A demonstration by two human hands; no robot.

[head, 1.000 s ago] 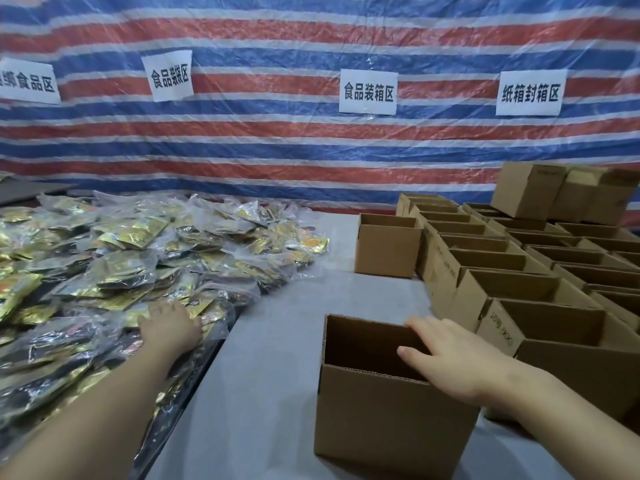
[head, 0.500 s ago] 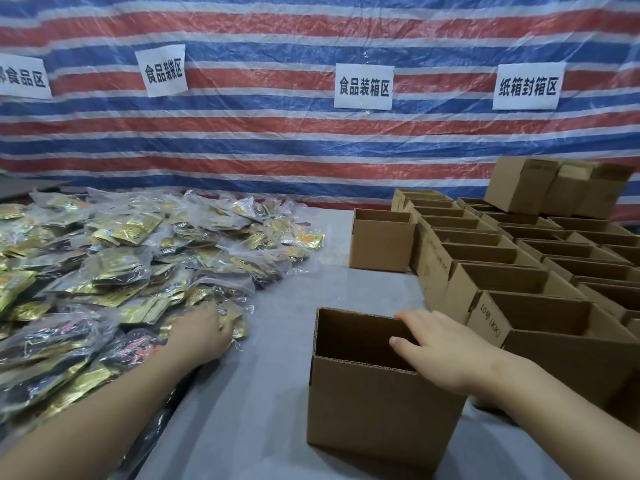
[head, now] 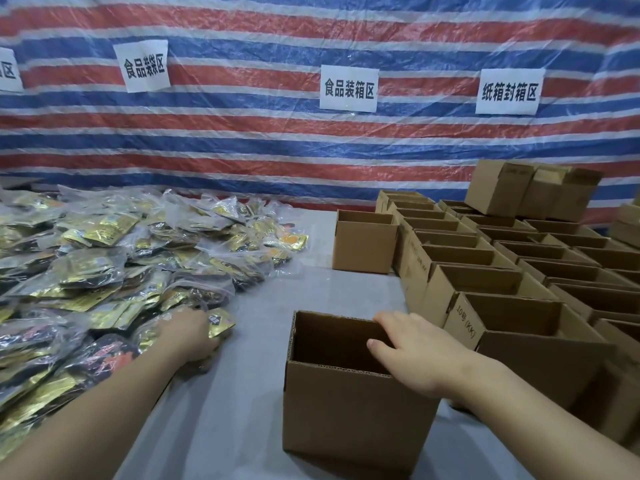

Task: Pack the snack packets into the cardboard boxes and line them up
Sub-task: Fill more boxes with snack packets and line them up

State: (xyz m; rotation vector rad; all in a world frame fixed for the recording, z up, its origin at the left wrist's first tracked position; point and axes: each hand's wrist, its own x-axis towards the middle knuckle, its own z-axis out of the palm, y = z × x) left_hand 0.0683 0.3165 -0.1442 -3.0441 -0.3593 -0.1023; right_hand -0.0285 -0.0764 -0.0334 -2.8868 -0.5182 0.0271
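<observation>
An open, empty cardboard box stands on the grey table in front of me. My right hand rests on its right rim with fingers nearly straight and the thumb hanging inside the box. A big heap of snack packets in clear bags with gold and black wrappers covers the left side. My left hand lies at the heap's near right edge, its fingers curled round a gold and black packet that sticks out past the fingers.
Rows of several open empty boxes fill the right side, with closed boxes stacked at the back. One single box stands apart mid-table. A striped tarp with paper signs hangs behind. Bare grey table lies between heap and boxes.
My left hand has moved right across the heap to its near right edge and closed on a packet. My right hand has stayed on the box rim.
</observation>
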